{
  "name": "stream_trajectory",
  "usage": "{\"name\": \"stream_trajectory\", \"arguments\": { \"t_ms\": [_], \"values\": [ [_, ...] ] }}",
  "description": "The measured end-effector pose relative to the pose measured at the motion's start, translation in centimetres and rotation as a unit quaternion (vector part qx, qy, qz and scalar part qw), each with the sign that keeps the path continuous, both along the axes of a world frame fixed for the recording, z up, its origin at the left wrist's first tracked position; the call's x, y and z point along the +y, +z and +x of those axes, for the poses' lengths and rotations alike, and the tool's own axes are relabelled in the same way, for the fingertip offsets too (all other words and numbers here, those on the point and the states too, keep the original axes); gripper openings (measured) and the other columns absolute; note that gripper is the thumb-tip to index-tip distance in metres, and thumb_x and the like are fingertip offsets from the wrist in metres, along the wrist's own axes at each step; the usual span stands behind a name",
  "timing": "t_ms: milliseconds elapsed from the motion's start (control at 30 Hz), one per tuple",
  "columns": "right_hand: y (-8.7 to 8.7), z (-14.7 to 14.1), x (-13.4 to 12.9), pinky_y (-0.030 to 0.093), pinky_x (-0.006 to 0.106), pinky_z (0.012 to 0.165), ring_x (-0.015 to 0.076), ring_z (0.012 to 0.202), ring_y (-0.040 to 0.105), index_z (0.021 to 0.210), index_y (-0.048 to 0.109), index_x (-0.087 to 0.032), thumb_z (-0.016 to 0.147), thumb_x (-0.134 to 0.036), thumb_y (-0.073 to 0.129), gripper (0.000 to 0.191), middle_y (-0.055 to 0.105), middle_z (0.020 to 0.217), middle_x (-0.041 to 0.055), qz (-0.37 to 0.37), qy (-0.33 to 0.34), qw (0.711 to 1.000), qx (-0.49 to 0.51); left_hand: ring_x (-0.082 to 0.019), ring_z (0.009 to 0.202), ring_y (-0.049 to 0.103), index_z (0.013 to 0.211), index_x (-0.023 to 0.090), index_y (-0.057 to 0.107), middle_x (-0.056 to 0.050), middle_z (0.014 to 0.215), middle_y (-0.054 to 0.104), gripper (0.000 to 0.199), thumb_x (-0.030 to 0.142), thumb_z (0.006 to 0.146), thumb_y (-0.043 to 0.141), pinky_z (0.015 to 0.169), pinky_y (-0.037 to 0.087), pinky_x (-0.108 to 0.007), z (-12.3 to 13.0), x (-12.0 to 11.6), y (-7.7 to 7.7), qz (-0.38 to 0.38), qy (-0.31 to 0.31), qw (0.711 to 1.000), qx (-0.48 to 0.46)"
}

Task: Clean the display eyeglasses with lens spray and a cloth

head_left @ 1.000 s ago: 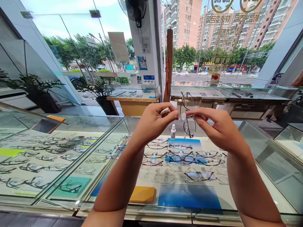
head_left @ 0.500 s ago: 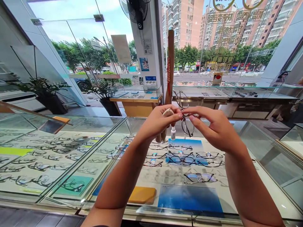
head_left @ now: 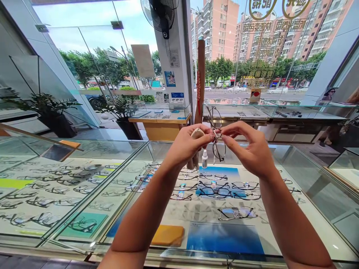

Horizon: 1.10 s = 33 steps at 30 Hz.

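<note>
A pair of thin-rimmed eyeglasses (head_left: 220,150) is held up on end, one lens above my fingers and the other below. My left hand (head_left: 188,145) pinches the frame near its middle with thumb and forefinger. A pale cloth (head_left: 193,161) is bunched in the same hand and hangs beneath it. My right hand (head_left: 249,149) has thumb and forefinger closed on the frame's middle from the other side; the fingertips hide the exact grip. Below the hands, a small white bottle (head_left: 204,160) stands upright on the glass counter.
Under the glass counter (head_left: 168,257) lie rows of eyeglasses (head_left: 237,213), blue sheets (head_left: 224,239) and a yellow-orange case (head_left: 168,235). A tilted mirror (head_left: 57,151) is at left. Farther off are a wooden post (head_left: 201,74), another display case (head_left: 165,121) and potted plants (head_left: 60,117).
The eyeglasses have turned slightly, and their lower lens has shifted left. My right fingertips have moved a little on the frame. My left hand keeps the cloth and its pinch.
</note>
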State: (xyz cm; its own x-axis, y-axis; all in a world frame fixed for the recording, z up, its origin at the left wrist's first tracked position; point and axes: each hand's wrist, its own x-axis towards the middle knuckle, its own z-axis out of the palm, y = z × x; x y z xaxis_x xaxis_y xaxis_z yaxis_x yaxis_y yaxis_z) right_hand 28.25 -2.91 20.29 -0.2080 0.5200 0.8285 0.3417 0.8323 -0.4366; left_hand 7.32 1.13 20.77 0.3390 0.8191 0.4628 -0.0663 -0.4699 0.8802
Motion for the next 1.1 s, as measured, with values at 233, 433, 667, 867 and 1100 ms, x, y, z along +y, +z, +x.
{"name": "stream_trajectory", "arguments": {
  "t_ms": [233, 433, 667, 867, 1100],
  "values": [
    [-0.7, -0.7, 1.8, 0.054, 0.03, 0.077, 0.0138, 0.081, 0.066, 0.088, 0.069, -0.022, 0.085, -0.041, 0.091, 0.029, 0.07, 0.087, -0.0005, -0.171, 0.103, 0.963, 0.181, -0.009, 0.064, 0.055, 0.088, 0.019, 0.077, -0.001, 0.078, 0.07, 0.022, 0.039, 0.085, 0.087, 0.059, 0.045, -0.024, 0.2, -0.3, -0.1, 0.064, 0.03, 0.997, 0.013],
    [-0.9, -0.6, 3.0, 0.057, 0.032, 0.08, 0.0143, 0.078, 0.067, 0.085, 0.07, -0.021, 0.075, -0.038, 0.097, 0.033, 0.071, 0.083, -0.0002, -0.267, 0.156, 0.917, 0.253, -0.01, 0.065, 0.058, 0.091, 0.021, 0.079, -0.004, 0.087, 0.076, 0.018, 0.036, 0.086, 0.087, 0.059, 0.048, -0.025, 0.7, 0.1, -0.5, 0.105, 0.059, 0.993, 0.007],
    [-0.7, -0.3, 2.8, 0.055, 0.027, 0.082, 0.0125, 0.084, 0.069, 0.084, 0.072, -0.024, 0.079, -0.022, 0.088, 0.017, 0.07, 0.084, -0.0028, -0.226, 0.158, 0.913, 0.301, -0.01, 0.065, 0.058, 0.095, 0.022, 0.079, -0.003, 0.085, 0.075, 0.014, 0.034, 0.089, 0.083, 0.058, 0.046, -0.026, 0.3, 0.5, -0.6, 0.161, 0.118, 0.98, 0.013],
    [0.0, 1.3, 2.3, 0.058, 0.028, 0.082, 0.0128, 0.08, 0.071, 0.085, 0.084, -0.028, 0.078, -0.019, 0.085, 0.011, 0.076, 0.084, -0.0023, -0.211, 0.16, 0.93, 0.255, -0.017, 0.088, 0.074, 0.104, 0.022, 0.082, -0.005, 0.101, 0.083, 0.016, 0.018, 0.094, 0.069, 0.078, 0.058, -0.032, -1.2, 2.1, -0.9, 0.28, 0.216, 0.931, 0.095],
    [-0.1, 1.8, 2.0, 0.06, 0.033, 0.086, 0.0165, 0.085, 0.073, 0.088, 0.087, -0.029, 0.083, -0.024, 0.085, 0.008, 0.08, 0.086, -0.0001, -0.236, 0.179, 0.939, 0.176, -0.02, 0.093, 0.074, 0.104, 0.023, 0.082, -0.005, 0.1, 0.083, 0.022, 0.014, 0.095, 0.064, 0.084, 0.057, -0.037, -2.2, 3.2, -0.8, 0.339, 0.278, 0.884, 0.165]
  ]
}}
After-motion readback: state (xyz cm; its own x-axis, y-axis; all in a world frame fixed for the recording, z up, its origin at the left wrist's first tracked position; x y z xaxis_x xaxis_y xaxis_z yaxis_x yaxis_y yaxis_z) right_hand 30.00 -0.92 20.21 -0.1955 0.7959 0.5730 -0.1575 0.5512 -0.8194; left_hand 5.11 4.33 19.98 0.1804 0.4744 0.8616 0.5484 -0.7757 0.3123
